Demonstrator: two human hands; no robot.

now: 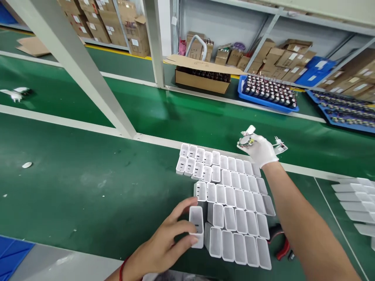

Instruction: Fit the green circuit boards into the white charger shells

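My left hand point(168, 234), bare with a red cord at the wrist, is closed around the sides of a white open-topped plastic case point(196, 238). Dark slots show inside that case. Rows of similar white cases point(231, 195) stand packed together just to its right. My right hand point(262, 150), in a white glove, reaches over the far side of the rows. Its fingers pinch a small circuit board point(246, 140) with wires; a white piece point(250, 130) shows beside it. Right of the glove lies a white plug part point(280, 146).
Red-handled pliers point(283, 249) lie right of the rows, partly behind my right arm. More white cases point(356, 195) stand at far right. Beyond the green belt are a cardboard box point(202, 80) and blue trays point(268, 103) of parts. A metal post point(88, 82) rises at left.
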